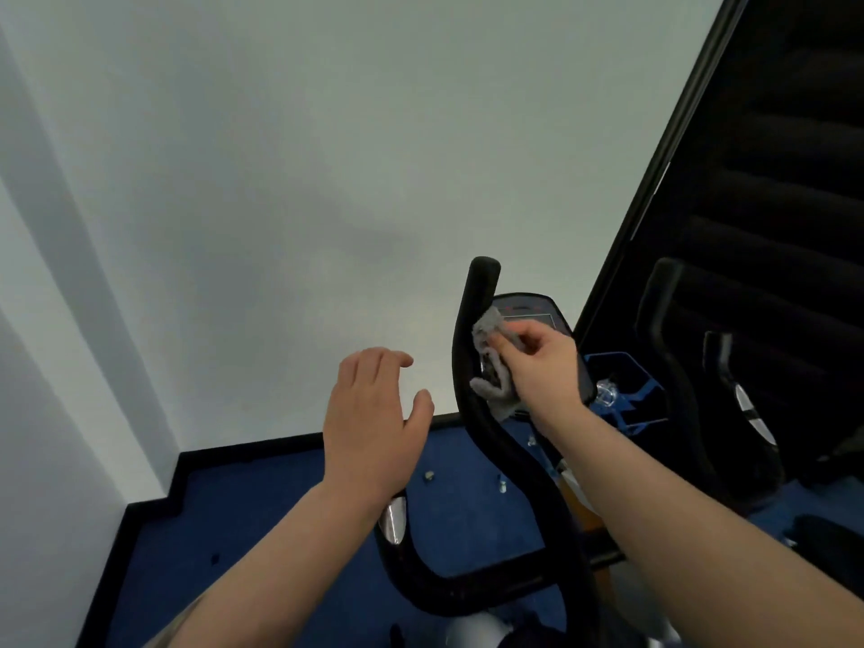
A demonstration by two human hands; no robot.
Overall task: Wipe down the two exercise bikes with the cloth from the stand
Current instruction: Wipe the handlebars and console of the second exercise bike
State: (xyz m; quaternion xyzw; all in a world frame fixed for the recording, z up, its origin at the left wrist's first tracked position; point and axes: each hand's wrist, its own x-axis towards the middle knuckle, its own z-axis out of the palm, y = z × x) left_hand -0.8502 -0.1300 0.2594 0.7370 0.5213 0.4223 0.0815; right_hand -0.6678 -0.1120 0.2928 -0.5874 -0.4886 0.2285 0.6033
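Nearest exercise bike, black frame with curved tubular handlebar (486,413), sits right under my arms; the bar rises between my two hands. Second exercise bike, dark with black handles (668,367), stands beyond my right hand, to its right, against a dark slatted wall panel. White wall ahead of my left hand, blue carpet floor (262,516) below both.

Black console with a display (533,313) sits just above my right hand, partly hidden behind it.

My left hand (374,423) hovers left of the bar, fingers loosely spread, holding nothing, not touching the bar.

My right hand (542,362) pinches the small crumpled grey cloth (491,353), fingers curled round it, pressing it against the upright part of the handlebar just below the console. Cloth hangs in folds under my fingers.

Handling judgement: cloth looks soft, light and floppy, so it should bunch and slip unless I keep it wadded in the palm and fingers, wrapping it round the tube. Bar looks stiff and fixed, fine to press on. Console screen probably wants lighter pressure. Most of this bike and the whole second one look yet to do.
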